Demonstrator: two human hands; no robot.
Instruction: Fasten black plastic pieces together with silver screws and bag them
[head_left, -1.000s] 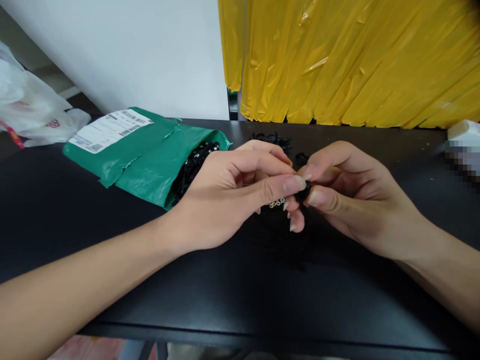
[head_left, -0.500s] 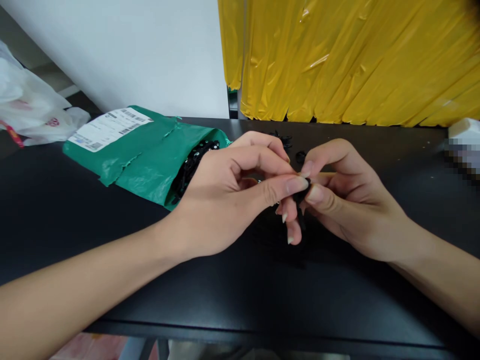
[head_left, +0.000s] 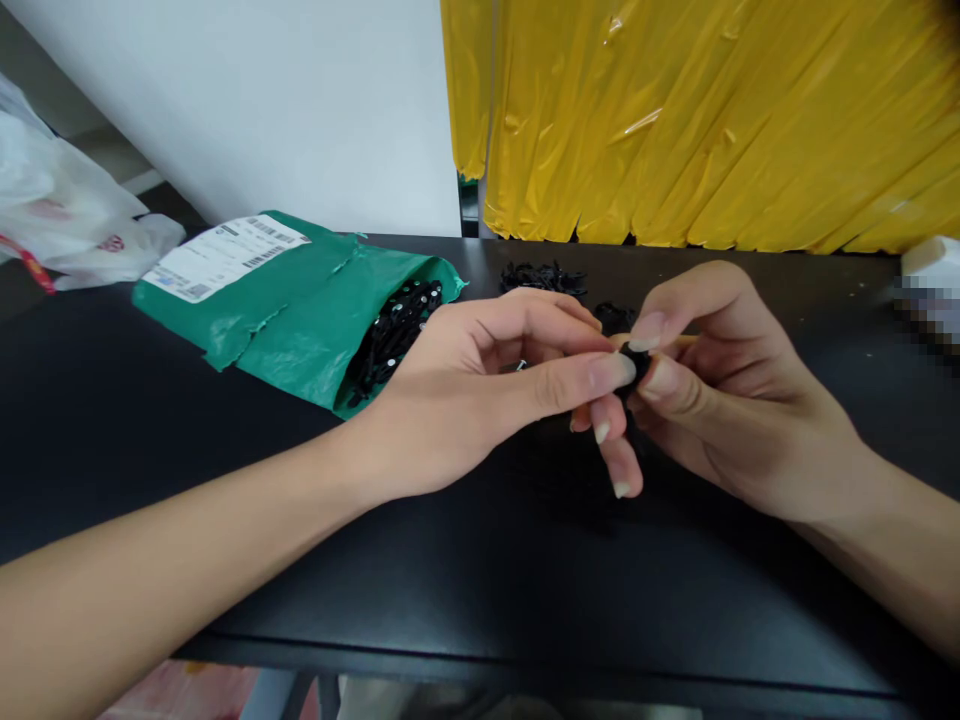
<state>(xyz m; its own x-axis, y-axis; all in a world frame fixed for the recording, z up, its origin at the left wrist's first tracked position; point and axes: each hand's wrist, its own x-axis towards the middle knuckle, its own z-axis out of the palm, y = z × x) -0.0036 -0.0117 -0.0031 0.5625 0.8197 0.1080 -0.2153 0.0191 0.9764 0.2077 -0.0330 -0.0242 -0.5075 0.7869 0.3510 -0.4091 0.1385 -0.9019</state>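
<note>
A small black piece (head_left: 637,366) is pinched between the fingertips of both hands above the table; fingers cover most of it, and its exact kind does not show. My left hand (head_left: 480,385) grips it between thumb and index finger, its lower fingers curled beneath. From the other side, the thumb and index finger of my right hand (head_left: 739,400) press on it. Just behind my left hand lies a torn-open green mailing bag (head_left: 292,310), with many black pieces bearing shiny silver dots (head_left: 397,335) in its mouth. A tiny silver tip (head_left: 522,366) shows by my left fingers.
On the black table (head_left: 480,590), a pile of thin black pieces (head_left: 544,278) and a smaller black heap (head_left: 615,316) lie beyond my hands. A white plastic bag (head_left: 82,200) is at left, yellow plastic sheeting (head_left: 675,120) behind, and a white object (head_left: 934,265) at right.
Both hands have shifted slightly right together, still pinching the black piece. More of the bag's mouth and the black piles behind now shows.
</note>
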